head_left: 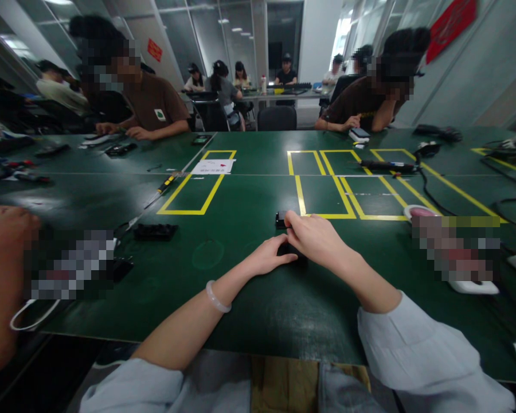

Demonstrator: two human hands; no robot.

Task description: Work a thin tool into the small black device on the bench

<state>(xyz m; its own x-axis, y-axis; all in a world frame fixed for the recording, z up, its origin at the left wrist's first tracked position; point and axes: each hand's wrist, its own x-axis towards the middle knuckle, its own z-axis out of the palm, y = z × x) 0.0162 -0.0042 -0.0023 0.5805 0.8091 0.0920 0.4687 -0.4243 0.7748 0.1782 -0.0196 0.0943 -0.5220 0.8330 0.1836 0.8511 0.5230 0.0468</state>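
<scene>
A small black block-like part (280, 220) sits low over the green table in front of me, much of it hidden by my fingers. My right hand (320, 238) reaches over it from the right, its fingers curled and gripping its upper side. From the left, my left hand (266, 257) closes round the nearer, darker portion, thumb below and fingers above. Whether this is one piece or two pressed together, I cannot tell. A pale bracelet (217, 297) circles my left wrist.
Yellow tape rectangles (327, 217) mark the green table (258, 310). To the left lie a black part (155, 230), a yellow-black screwdriver (167, 183) and a white paper (212, 166). A black corded tool (389, 166) lies right. Another person's arm (4, 275) is at far left; people sit opposite.
</scene>
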